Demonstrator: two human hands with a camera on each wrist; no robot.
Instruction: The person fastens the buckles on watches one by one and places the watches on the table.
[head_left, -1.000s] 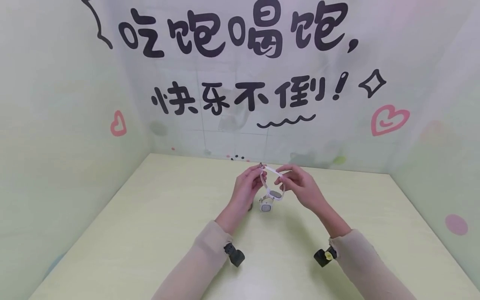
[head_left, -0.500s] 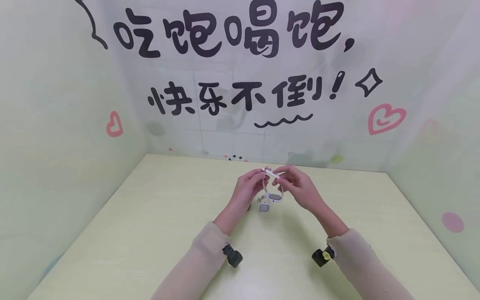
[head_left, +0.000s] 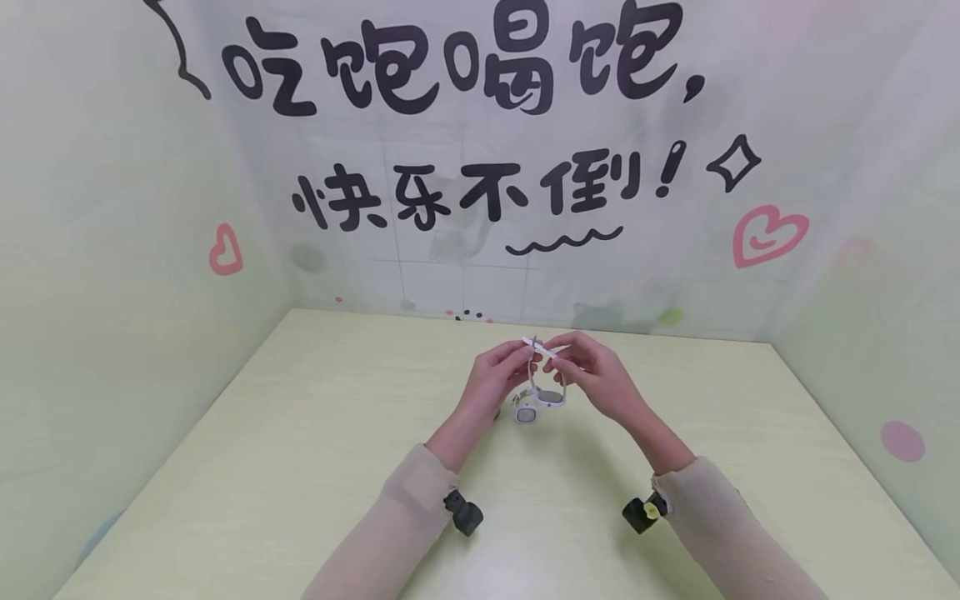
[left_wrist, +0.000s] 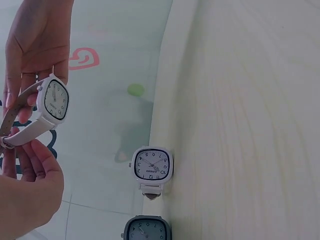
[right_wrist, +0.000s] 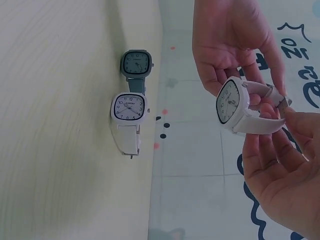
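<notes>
A white wristwatch (head_left: pixel 551 398) with a squarish face hangs between both hands above the table, its strap bent into a loop. My left hand (head_left: pixel 497 372) pinches the strap near the metal buckle (right_wrist: pixel 284 104). From the other side, my right hand (head_left: pixel 600 371) grips the strap with thumb and fingers, its fingertips close to the buckle. Whether the strap end passes through the buckle is hard to tell. Below the held watch, a second white watch (right_wrist: pixel 129 107) stands on the table. Beside it is a grey-blue watch (right_wrist: pixel 136 64), mostly hidden behind the left hand in the head view.
The pale table (head_left: pixel 337 433) meets a printed wall sheet (head_left: pixel 420 283) at the back, with side walls left and right. A black wrist camera (head_left: pixel 465 512) sits on the left sleeve and another camera (head_left: pixel 641 514) on the right.
The strap's buckle end has shifted slightly right and down toward the right hand, so the loop is narrower. Both hands keep their hold. The head view has drifted a little.
</notes>
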